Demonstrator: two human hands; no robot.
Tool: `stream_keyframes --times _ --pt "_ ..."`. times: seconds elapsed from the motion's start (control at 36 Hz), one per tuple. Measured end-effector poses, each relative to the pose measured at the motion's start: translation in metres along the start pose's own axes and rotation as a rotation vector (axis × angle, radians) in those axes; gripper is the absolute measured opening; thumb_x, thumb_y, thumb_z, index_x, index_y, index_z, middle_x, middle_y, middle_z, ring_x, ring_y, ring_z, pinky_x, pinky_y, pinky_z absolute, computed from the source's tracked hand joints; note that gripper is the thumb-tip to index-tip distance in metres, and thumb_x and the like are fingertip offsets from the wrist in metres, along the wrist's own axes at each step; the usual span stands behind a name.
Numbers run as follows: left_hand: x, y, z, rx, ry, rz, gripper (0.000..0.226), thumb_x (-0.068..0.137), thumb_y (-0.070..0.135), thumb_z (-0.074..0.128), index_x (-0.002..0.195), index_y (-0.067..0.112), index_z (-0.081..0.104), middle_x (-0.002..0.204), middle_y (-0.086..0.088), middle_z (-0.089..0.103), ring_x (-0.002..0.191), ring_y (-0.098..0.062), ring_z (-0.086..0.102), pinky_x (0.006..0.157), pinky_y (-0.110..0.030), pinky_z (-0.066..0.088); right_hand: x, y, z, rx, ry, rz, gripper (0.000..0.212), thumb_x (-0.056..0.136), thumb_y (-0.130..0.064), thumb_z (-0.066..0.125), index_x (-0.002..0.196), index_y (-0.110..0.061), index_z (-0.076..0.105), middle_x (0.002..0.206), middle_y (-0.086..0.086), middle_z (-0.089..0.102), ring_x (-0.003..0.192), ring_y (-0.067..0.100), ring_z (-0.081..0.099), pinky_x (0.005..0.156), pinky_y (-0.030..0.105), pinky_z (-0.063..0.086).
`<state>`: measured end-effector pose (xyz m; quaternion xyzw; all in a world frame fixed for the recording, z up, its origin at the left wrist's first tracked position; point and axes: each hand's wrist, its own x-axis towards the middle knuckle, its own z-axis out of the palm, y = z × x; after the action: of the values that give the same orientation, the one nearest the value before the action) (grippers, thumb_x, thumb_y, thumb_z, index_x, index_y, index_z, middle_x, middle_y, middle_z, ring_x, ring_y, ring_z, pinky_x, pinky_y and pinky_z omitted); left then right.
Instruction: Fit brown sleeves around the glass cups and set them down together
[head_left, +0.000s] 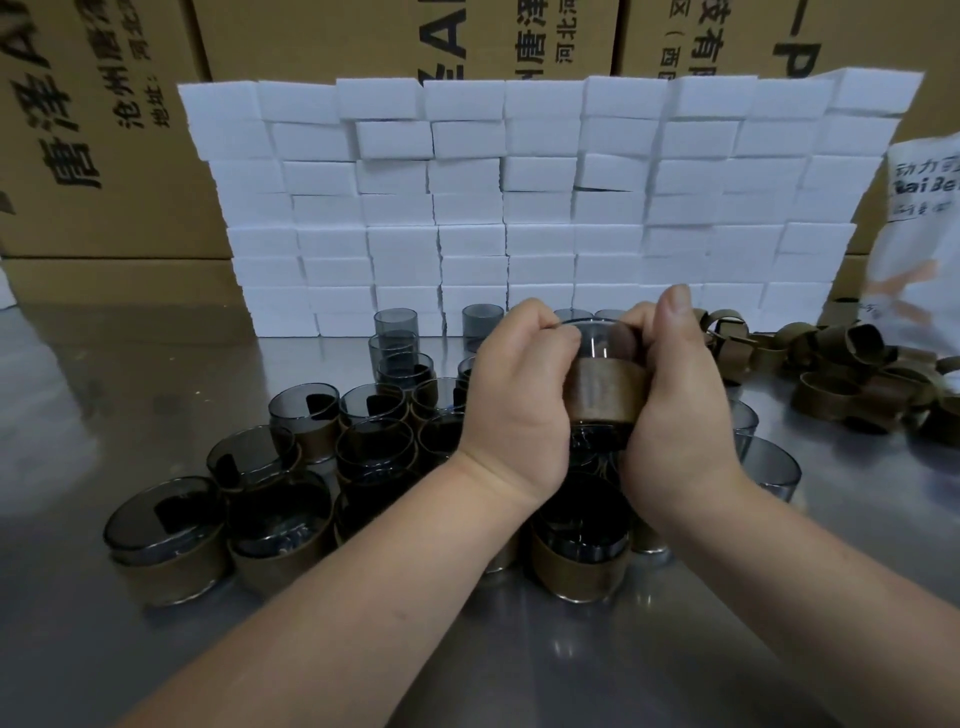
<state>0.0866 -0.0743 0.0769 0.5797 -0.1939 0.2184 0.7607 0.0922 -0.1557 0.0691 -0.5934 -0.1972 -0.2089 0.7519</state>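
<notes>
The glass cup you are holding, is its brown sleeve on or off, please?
On: the brown sleeve wraps the lower half of the glass cup, bare glass above; left hand and right hand grip it.

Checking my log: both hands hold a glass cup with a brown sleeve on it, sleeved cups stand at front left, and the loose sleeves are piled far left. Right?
No. The head view shows the loose sleeves piled at the right, not the left. The left hand and right hand do hold the glass cup with its brown sleeve, and sleeved cups stand at front left.
</notes>
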Motion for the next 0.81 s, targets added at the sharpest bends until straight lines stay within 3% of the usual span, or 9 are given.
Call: stream_keyframes --times 0.14,0.22,0.31,0.47,0.58,0.81 --pt "0.002 -0.001 -0.001 0.021 -0.022 0.012 0.030 0.069 0.017 0.047 0.043 0.024 0.035 0.046 0.011 0.030 0.048 -0.007 0.027 0.045 -0.023 0.025 -0.001 -0.006 -0.001 -0.026 0.015 0.015 0.038 0.079 -0.053 0.044 0.049 -0.029 0.041 0.056 -0.001 0.035 0.055 0.015 0.034 0.053 0.027 0.031" --pt "0.002 -0.002 -0.001 0.028 -0.053 0.012 0.036 0.078 0.028 0.050 0.043 0.026 0.040 0.047 0.014 0.034 0.048 -0.005 0.032 0.047 -0.021 0.030 -0.002 -0.007 -0.002 -0.026 0.024 0.021 0.036 0.081 -0.045 0.041 0.050 -0.027 0.041 0.057 0.002 0.034 0.058 0.020 0.032 0.056 0.031 0.030" --pt "0.001 -0.001 -0.001 0.019 -0.115 0.021 0.040 0.084 0.032 0.048 0.044 0.028 0.049 0.047 0.016 0.041 0.048 -0.002 0.038 0.048 -0.016 0.034 -0.003 -0.008 -0.003 -0.012 0.006 0.025 0.037 0.082 -0.044 0.041 0.062 -0.012 0.042 0.066 0.009 0.036 0.065 0.023 0.033 0.061 0.037 0.030" --pt "0.001 0.000 0.000 0.010 -0.103 0.019 0.041 0.084 0.033 0.047 0.043 0.027 0.051 0.047 0.015 0.041 0.049 -0.003 0.037 0.049 -0.019 0.034 -0.003 -0.011 -0.006 -0.019 0.006 0.029 0.041 0.081 -0.043 0.044 0.058 -0.009 0.041 0.060 0.008 0.034 0.058 0.021 0.032 0.055 0.030 0.030" --pt "0.002 0.001 0.000 -0.004 -0.107 0.013 0.041 0.084 0.032 0.047 0.043 0.026 0.047 0.049 0.014 0.038 0.050 -0.007 0.035 0.050 -0.024 0.031 -0.002 -0.010 -0.006 0.005 0.014 0.034 0.036 0.081 -0.041 0.045 0.049 -0.026 0.040 0.050 -0.006 0.036 0.050 0.011 0.034 0.050 0.024 0.031" --pt "0.001 -0.002 0.000 -0.015 -0.095 0.006 0.038 0.083 0.031 0.050 0.045 0.027 0.045 0.051 0.009 0.037 0.054 -0.012 0.033 0.052 -0.028 0.029 -0.002 -0.011 -0.008 0.022 0.014 0.005 0.037 0.082 -0.038 0.046 0.048 -0.024 0.038 0.046 -0.009 0.035 0.045 0.007 0.033 0.044 0.019 0.030"
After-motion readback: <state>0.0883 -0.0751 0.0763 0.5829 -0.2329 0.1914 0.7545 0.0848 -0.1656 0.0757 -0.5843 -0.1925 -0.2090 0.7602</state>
